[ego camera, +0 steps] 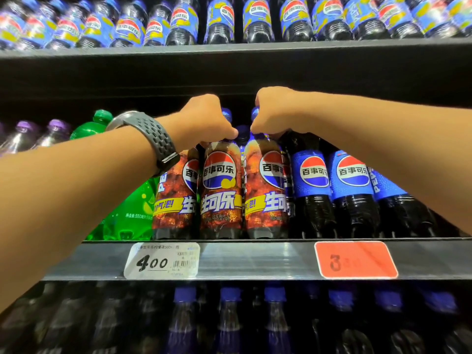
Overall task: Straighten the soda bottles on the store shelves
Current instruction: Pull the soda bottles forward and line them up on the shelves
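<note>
Both hands are up at the middle shelf (255, 259), each on a Pepsi bottle. The left hand (204, 118), w/ a grey perforated watch strap (150, 139) on its wrist, curls round the neck of the centre brown-label bottle (221, 190). The right hand (273, 111) curls round the top of the brown-label bottle next to it (265, 192). Both bottles stand at the front edge, side by side and just about touching. They hold dark cola, w/ a fiery brown wrap, a red-white-blue Pepsi globe, Chinese lettering and a yellow band. The centre label faces front; the other is turned a bit to the right.

A third brown-label bottle (176, 198) stands to the left, partly behind the left wrist. Right of the pair are blue-label Pepsi bottles (313, 190); left, a green bottle (122, 215) and purple-capped ones (23, 134). On the shelf lip are a white price tag (161, 260) reading 4.00 and a red tag (356, 260), blurred. There are more blue-wrapped bottles above (219, 19) and blue-capped ones below (229, 295).
</note>
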Tool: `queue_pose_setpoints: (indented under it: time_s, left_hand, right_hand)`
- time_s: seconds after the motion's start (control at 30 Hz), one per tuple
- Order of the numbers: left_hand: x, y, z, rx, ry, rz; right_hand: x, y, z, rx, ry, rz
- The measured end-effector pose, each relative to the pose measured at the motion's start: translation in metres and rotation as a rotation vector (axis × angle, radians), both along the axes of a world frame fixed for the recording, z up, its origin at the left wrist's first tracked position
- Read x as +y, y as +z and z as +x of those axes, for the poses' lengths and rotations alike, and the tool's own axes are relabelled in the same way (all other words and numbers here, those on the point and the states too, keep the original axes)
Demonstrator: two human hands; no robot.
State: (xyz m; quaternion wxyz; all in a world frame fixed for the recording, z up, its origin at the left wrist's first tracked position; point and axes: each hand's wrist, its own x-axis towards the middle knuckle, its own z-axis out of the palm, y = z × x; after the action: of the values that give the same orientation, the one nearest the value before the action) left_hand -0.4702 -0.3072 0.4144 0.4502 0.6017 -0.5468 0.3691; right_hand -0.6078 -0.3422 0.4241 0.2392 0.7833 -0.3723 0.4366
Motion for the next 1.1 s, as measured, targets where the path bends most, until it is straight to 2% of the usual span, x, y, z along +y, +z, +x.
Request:
queue_pose_setpoints:
  time_s: [0.2,0.43,0.57,0.63,0.7,0.8,0.9,1.1]
  left_hand:
    - [0.000,0.000,0.001,-0.024,0.031,0.004]
    - [0.016,0.003,0.031,-0.197,0.081,-0.207]
    - [0.022,0.006,0.059,-0.183,0.260,-0.141]
    - [0.020,0.005,0.068,-0.133,0.289,-0.088]
    - [0.016,0.003,0.073,-0.127,0.261,-0.043]
    - [0.011,0.001,0.075,-0.133,0.213,-0.033]
    - [0.011,0.004,0.074,-0.135,0.198,-0.036]
    - [0.017,0.014,0.074,-0.007,-0.033,0.062]
  right_hand:
    - [-0.003,-0.005,0.000,-0.025,0.014,-0.100]
    - [0.000,-0.005,0.004,0.031,-0.060,-0.143]
    - [0.000,-0.004,0.005,0.025,-0.144,-0.190]
    - [0.001,-0.005,0.008,-0.020,-0.149,-0.309]
    - [0.006,-0.006,0.016,-0.025,-0.090,-0.448]
    - [0.019,-0.007,0.032,-0.021,0.000,-0.510]
    - [0.028,-0.008,0.047,-0.041,0.034,-0.466]
    - [0.018,-0.009,0.056,-0.033,-0.014,-0.328]
